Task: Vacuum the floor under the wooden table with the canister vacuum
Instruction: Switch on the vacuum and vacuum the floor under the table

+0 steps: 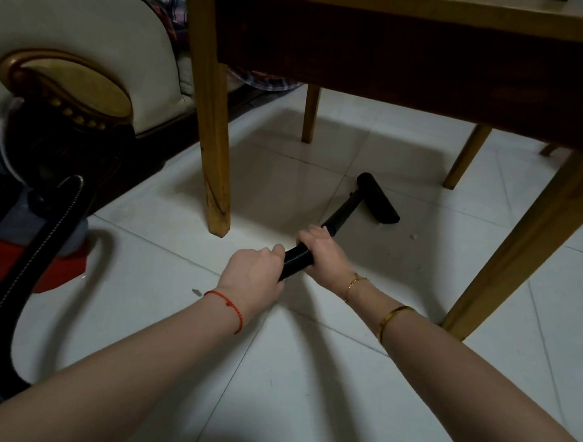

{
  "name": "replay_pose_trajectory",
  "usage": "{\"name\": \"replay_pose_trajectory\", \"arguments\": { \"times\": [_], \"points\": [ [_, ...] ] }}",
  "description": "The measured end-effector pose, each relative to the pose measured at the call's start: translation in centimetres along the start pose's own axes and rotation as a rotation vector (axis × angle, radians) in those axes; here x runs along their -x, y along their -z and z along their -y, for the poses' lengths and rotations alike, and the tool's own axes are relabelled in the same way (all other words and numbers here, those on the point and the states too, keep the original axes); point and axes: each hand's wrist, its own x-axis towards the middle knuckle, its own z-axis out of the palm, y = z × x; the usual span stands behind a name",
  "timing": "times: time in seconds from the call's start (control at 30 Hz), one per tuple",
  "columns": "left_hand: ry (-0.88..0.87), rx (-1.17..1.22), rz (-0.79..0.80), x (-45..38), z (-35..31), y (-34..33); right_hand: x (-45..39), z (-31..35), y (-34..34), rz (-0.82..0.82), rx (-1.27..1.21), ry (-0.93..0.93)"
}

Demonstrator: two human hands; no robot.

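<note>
Both hands grip the black ribbed vacuum hose (pixel 296 256) where it meets the wand. My left hand (pixel 255 273) holds the nearer part, my right hand (pixel 320 247) the part closer to the wand. The black wand (pixel 343 213) runs forward to a black floor nozzle (pixel 377 198), which lies flat on the white tiles under the wooden table (pixel 409 78). The hose loops back on the left (pixel 27 264) to the red canister vacuum (pixel 28 261) at the left edge.
Table legs stand at near left (pixel 216 142), near right (pixel 518 239), and two further back (pixel 311 113). A white and gold upholstered armchair (pixel 82 57) stands to the left. Small crumbs lie on the tiles (pixel 197 292).
</note>
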Motion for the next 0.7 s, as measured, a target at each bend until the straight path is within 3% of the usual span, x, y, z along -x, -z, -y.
{"name": "replay_pose_trajectory", "arguments": {
  "times": [0.47,0.7],
  "points": [
    [-0.12,0.021,-0.049,-13.2,-9.3,-2.2,-1.4,-14.6,3.8,0.089,0.09,-0.225],
    [-0.13,0.017,-0.051,-14.6,-10.1,-2.2,-1.4,-16.1,3.9,0.054,0.099,-0.26]
  ]
}}
